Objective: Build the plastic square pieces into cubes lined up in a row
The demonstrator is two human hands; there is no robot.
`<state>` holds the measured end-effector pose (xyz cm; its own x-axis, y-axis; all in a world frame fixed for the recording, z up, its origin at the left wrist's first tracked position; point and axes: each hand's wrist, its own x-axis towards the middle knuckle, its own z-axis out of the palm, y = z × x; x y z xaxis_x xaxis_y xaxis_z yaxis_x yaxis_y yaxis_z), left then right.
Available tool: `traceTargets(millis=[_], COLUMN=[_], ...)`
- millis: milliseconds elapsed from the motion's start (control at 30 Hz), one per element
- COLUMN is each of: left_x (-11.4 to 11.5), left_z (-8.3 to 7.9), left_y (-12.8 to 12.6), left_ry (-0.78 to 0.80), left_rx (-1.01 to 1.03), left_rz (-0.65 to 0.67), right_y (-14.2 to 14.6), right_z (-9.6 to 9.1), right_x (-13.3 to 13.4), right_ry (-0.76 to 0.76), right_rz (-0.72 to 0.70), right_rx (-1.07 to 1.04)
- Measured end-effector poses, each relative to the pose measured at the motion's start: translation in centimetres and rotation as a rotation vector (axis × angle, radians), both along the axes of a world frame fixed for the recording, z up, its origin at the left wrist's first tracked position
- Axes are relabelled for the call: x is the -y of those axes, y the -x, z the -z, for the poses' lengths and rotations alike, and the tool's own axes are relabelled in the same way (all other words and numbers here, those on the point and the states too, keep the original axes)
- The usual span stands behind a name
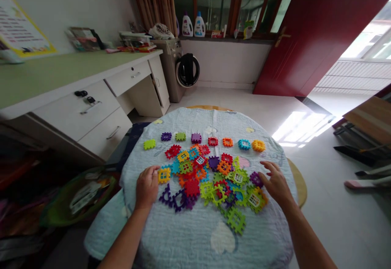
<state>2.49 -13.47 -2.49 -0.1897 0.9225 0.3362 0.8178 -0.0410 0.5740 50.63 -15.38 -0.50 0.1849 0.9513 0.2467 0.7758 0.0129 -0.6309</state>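
A pile of colourful plastic interlocking tiles [207, 179] lies in the middle of a round table covered with a light blue cloth [189, 236]. Beyond the pile, a row of single tiles [210, 140] runs from a green one [149, 144] at the left to a yellow-orange one [258, 145] at the right. My left hand [147, 186] rests on the cloth at the pile's left edge, fingers curled, touching a yellow tile [164, 174]. My right hand [275, 181] hovers at the pile's right edge with fingers spread, beside a purple tile [255, 178].
A white desk with drawers [91, 102] stands to the left. A washing machine [180, 71] sits at the back under a window sill with detergent bottles [193, 25]. A red door [317, 32] is open at the right. A green basket [76, 195] lies on the floor at left.
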Motion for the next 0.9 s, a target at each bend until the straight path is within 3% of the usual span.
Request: traceTargets(millis=[200, 433, 700, 900], left_x=[0.4, 0.8, 0.6, -1.1], left_z=[-0.4, -1.0, -2.2, -2.7], left_y=[-0.5, -0.9, -2.2, -3.9], left_ry=[0.021, -0.001, -0.010, 0.117], left_rx=[0.058, 0.009, -0.188, -0.224], left_rz=[-0.015, 0.038, 0.031, 0.301], right_y=[0.8, 1.0, 1.0, 0.6], right_z=[2.8, 3.5, 3.5, 3.5], right_x=[2.3, 2.1, 2.1, 1.8], right_ry=[0.028, -0.038, -0.041, -0.008], right_rz=[0.259, 0.235, 0.217, 0.197], right_rx=[-0.089, 0.016, 0.025, -0.024])
